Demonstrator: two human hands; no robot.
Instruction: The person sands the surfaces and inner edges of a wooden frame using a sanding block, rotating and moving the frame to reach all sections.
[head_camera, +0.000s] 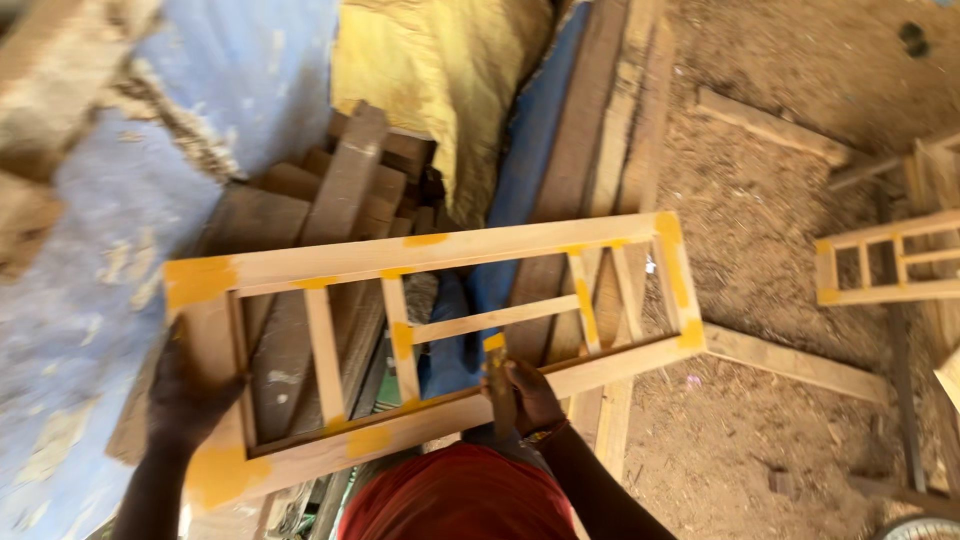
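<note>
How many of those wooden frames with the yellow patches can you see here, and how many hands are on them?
Wooden frames with yellow patches: 2, the big frame being held and a smaller frame on the dirt floor to the right.
Hands on the big frame: 2, left hand and right hand.
Total: 4

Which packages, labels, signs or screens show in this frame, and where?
None in view: no package, label, sign or screen.
Nearest to markings are the yellow filler patches at the joints of the wooden frame, which the left hand and right hand hold.
</note>
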